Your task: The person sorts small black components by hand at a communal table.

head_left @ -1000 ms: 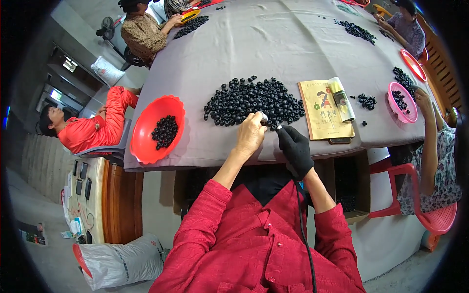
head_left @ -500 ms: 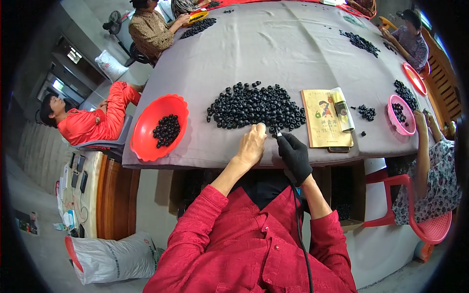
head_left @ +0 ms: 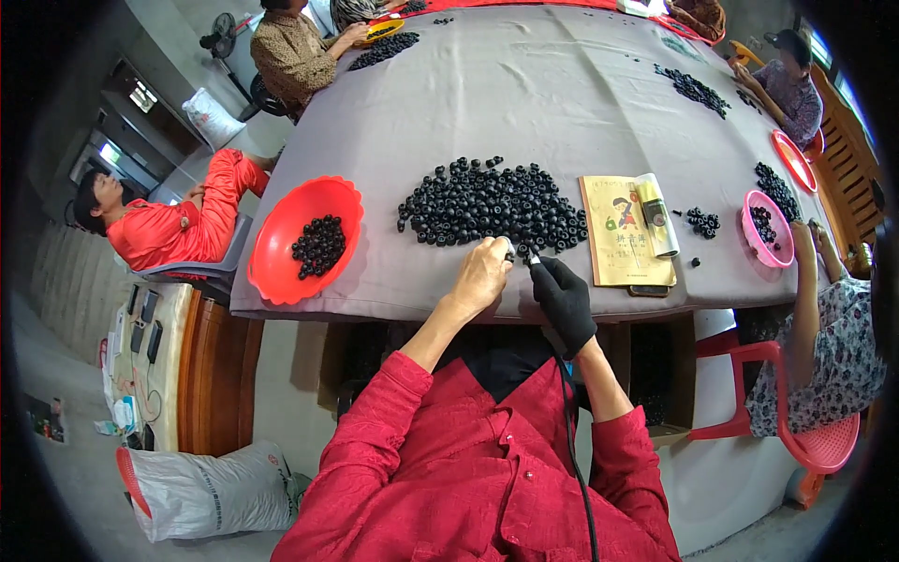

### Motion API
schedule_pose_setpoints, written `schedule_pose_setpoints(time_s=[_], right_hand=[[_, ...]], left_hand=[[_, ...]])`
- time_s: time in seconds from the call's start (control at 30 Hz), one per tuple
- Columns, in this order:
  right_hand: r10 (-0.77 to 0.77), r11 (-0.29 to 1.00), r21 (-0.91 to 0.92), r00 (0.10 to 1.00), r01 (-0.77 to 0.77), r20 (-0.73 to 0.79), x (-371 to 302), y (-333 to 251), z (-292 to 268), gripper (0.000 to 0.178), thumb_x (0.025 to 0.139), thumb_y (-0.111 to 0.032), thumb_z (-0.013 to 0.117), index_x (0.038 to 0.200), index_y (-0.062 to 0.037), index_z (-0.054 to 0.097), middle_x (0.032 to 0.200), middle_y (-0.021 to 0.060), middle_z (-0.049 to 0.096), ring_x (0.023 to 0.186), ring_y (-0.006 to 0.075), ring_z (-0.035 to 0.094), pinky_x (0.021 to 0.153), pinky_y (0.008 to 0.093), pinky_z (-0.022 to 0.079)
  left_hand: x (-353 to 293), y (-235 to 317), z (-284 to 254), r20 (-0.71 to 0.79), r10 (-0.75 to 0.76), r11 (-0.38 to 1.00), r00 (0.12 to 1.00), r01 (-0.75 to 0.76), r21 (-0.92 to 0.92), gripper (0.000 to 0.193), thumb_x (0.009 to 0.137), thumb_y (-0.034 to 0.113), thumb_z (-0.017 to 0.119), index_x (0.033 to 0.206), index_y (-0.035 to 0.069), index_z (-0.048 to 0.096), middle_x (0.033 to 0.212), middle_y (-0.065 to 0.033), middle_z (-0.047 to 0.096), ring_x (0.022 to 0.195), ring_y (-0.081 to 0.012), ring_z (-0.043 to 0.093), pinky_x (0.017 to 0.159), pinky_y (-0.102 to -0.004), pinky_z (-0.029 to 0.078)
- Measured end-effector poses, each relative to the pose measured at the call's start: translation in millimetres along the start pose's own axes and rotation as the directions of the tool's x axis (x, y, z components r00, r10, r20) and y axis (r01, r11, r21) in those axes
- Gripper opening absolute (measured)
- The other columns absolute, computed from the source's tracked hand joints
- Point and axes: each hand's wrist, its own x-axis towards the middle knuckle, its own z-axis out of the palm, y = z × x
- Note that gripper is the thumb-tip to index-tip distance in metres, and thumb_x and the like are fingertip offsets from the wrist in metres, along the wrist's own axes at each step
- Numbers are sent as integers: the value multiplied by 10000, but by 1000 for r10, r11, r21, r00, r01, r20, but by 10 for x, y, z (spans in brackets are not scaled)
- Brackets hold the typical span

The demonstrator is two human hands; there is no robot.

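At the near edge of a heap of small black ring-like pieces (head_left: 492,201), my two hands work close together. My bare left hand (head_left: 480,277) is closed in a pinch; what sits between its fingertips is too small and covered to make out. A black glove covers my right hand (head_left: 564,302), which is closed round a slim tool with a metal tip (head_left: 535,259), pointed toward the left fingertips. A black cord (head_left: 576,450) runs from under this hand down over my red shirt. The glove hides the tool's body.
Left of the heap sits a red scalloped bowl (head_left: 262,234) holding some black pieces. A yellow booklet (head_left: 613,253) with a small rolled tube (head_left: 658,220) lies to the right. Beyond it stands a pink basket (head_left: 752,234). Other people sit round the grey-covered table (head_left: 449,103).
Both hands stay nearly in place over the heap's near edge, with only slight finger movement. The whole view has shifted a little.
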Motion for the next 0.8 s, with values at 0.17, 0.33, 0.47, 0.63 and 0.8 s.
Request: schedule_pose_setpoints(time_s=[0.17,0.33,0.47,0.63,0.8], right_hand=[[-1,999,-48,1000,0,-12,8,15,-25,244,840,-206,573,978,-7,608,744,15,584,653,71,508,587,227,416],[-161,982,-107,985,153,-64,41,74,1,247,830,-185,578,987,4,595,850,58,622,769,98,556,668,240,437],[-190,980,-80,977,183,-96,51,112,17,249,825,-173,580,1000,4,591,872,70,626,796,104,562,694,252,440],[-150,982,-125,986,140,-76,43,114,-11,252,824,-178,581,999,4,588,868,74,626,788,103,558,685,253,442],[-118,977,-186,992,108,-44,28,90,-5,259,819,-184,588,1000,2,581,876,77,622,781,97,550,666,251,438]], left_hand=[[-36,374,-176,86,-152,950,985,170,-264,108,757,0,572,836,-4,499,724,-150,567,634,-269,565,573,-349,446],[-81,445,-71,154,-284,745,946,319,-585,103,783,-29,556,880,0,537,643,-36,576,515,-74,514,484,-220,428],[-110,382,-119,200,-253,565,947,312,-764,155,769,-14,606,919,26,598,681,21,576,536,-27,472,480,-176,390],[-135,393,-141,212,-235,460,949,301,-835,194,743,12,659,932,33,621,689,24,578,536,-21,462,470,-168,369],[-132,370,-55,177,-236,410,956,263,-873,151,785,42,624,935,28,612,722,-12,606,575,-57,533,490,-173,420]])
